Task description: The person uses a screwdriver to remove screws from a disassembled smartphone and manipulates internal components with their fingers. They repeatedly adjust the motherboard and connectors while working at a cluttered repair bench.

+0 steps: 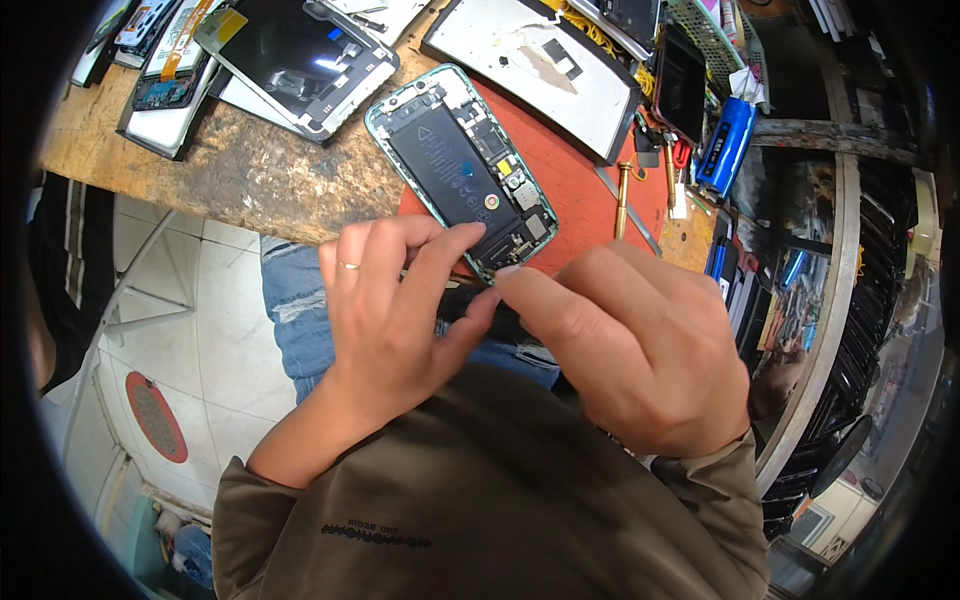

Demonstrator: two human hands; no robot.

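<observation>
An opened smartphone (468, 165) lies tilted on a red mat (590, 215), its black battery (440, 165) and circuit boards bare inside a pale green frame. My left hand (385, 300), with a ring on one finger, grips the phone's near end. Its index fingertip rests on the lower part of the battery, and the thumb is at the bottom edge. My right hand (645, 345) is closed, thumb and fingers brought together at the bottom right corner of the phone. Whatever those fingers hold, if anything, is hidden behind the hand.
Upper left, a detached phone screen (300, 65) lies over other phone parts on the worn wooden bench (250, 185). A white-topped tray (540, 65) stands behind the phone. To the right are a brass-coloured screwdriver (623, 200), a blue cylinder (727, 145) and a green basket (710, 40).
</observation>
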